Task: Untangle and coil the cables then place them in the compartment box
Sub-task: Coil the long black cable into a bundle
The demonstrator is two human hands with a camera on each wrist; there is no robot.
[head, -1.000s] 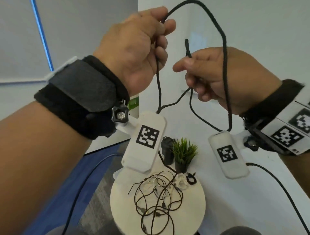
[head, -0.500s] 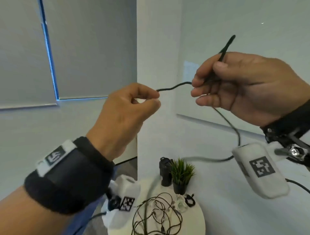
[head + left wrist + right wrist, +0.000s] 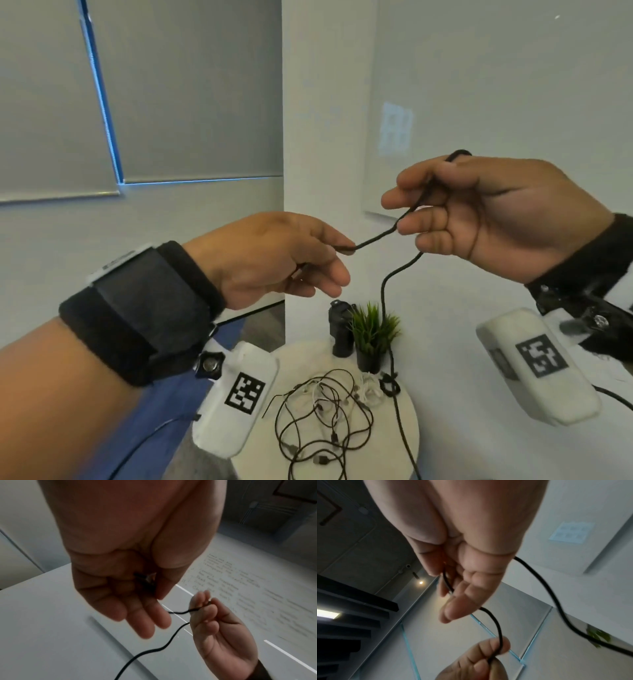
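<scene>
above the round counter (image 3: 407,445), the left hand (image 3: 274,257) and right hand (image 3: 496,219) each pinch the black cable (image 3: 383,301), its tail trailing down beside the tangle (image 3: 322,414). coiling looks barely begun; next calls for winding loops.

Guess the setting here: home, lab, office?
Probably an office or meeting room. A whiteboard with handwriting is on the wall, grey roller blinds cover the windows, and a small round white table holds a potted plant and tangled cables.
</scene>
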